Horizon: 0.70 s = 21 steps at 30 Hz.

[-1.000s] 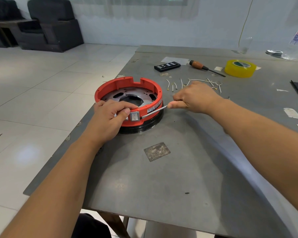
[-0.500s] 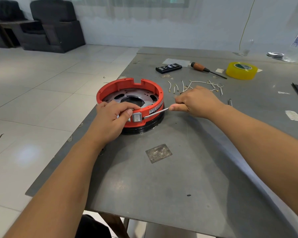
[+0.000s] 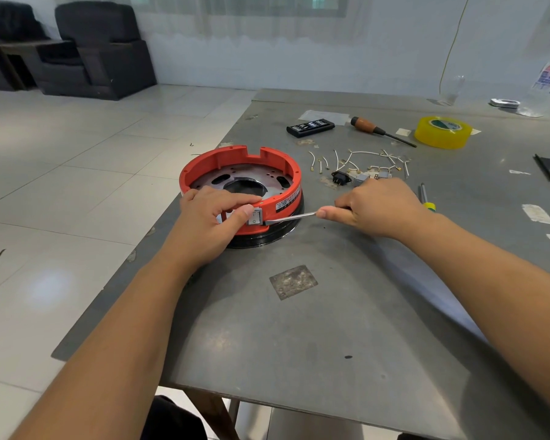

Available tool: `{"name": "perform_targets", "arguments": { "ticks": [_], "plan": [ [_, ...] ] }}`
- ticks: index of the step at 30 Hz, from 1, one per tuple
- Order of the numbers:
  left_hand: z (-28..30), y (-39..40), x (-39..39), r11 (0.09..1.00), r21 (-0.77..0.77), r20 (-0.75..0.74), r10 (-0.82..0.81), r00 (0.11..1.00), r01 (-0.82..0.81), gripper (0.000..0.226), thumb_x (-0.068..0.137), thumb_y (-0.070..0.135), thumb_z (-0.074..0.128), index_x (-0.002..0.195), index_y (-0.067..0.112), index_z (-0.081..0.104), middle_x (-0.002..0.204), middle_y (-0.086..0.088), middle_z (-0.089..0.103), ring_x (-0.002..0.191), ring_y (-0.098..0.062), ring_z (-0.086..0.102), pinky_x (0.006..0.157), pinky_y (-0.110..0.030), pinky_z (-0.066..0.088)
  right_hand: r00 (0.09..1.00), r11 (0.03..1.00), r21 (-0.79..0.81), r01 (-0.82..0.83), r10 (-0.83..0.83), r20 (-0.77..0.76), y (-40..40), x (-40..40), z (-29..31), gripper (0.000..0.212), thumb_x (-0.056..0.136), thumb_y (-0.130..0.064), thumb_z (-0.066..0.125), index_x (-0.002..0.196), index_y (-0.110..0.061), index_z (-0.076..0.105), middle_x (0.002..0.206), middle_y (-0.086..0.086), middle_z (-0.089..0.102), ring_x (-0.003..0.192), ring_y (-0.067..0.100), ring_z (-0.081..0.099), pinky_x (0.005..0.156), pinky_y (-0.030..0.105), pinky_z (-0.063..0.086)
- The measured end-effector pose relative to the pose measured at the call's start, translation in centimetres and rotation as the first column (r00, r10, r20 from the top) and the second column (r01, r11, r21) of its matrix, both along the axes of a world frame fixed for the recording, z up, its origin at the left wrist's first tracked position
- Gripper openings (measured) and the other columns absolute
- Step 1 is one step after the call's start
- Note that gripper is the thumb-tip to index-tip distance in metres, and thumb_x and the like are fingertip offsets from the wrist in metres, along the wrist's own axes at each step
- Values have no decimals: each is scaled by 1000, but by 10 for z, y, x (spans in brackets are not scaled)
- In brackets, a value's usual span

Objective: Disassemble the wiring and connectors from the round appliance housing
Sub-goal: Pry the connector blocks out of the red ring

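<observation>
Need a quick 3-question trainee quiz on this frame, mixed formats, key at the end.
1. True or false: the left hand grips the red housing at its near rim.
2. The flat tool's tip sits against the: A) rocker switch B) yellow tape roll C) black bit case
3. Fill in: the right hand holds the ____.

Key: 1 true; 2 A; 3 flat tool.

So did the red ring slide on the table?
No. The red ring sits the same way beside the gray patch on the table; only the camera shifted.
</observation>
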<state>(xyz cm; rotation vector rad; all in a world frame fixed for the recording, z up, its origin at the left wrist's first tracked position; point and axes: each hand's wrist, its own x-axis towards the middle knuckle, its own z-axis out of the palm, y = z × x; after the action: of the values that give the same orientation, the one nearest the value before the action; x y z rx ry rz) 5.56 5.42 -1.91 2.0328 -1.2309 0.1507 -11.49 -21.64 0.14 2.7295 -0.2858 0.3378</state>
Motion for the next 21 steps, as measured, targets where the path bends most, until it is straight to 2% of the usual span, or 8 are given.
{"name": "perform_targets", "arguments": {
  "ticks": [2,6,9,12,16,21],
  "plan": [
    [0,-2,0,1000,-2,10,8,1000,-8,25,108,38,56,121,60,57,99,41,53,103,6,44,101,-32,20,1000,1000,3,-11,11,-3,-3,3,1,98,74,-91,-14,73,-29,62,55,-7,49,56,11,48,52,24,33],
    [1,-2,-2,1000,-15,42,9,999,-8,25,108,39,55,128,50,65,98,37,54,103,-6,46,100,-36,24,993,990,-111,-89,97,72,-8,8,6,85,84,-88,-3,66,-25,53,55,-5,49,55,19,51,52,24,27],
    [3,-2,-4,1000,-25,42,2,999,-1,26,108,41,51,128,49,65,94,33,56,100,-8,47,99,-37,25,981,976,-141,-167,179,75,-13,16,12,76,88,-82,8,68,-23,51,60,-2,53,58,24,51,61,30,31],
    [3,-2,-5,999,-36,27,3,1000,-2,31,104,46,46,128,49,65,92,32,56,100,-8,46,99,-37,24,973,967,-129,-219,226,40,-17,27,22,75,86,-81,7,70,-24,51,65,-3,56,65,24,54,74,35,37],
    [3,-3,-6,999,-35,10,6,1000,-5,34,102,49,43,128,48,66,94,32,55,103,-7,44,101,-35,20,964,953,-163,-256,263,24,-21,41,31,74,86,-81,8,69,-22,48,63,-6,48,65,23,51,74,35,26],
    [2,-5,-5,1000,-19,2,20,1000,-20,39,104,49,40,131,44,68,97,22,57,108,-9,44,100,-29,13,959,941,-197,-276,284,15,-24,47,35,74,87,-81,8,71,-22,49,66,-5,50,69,26,54,76,37,30]
  ]
}}
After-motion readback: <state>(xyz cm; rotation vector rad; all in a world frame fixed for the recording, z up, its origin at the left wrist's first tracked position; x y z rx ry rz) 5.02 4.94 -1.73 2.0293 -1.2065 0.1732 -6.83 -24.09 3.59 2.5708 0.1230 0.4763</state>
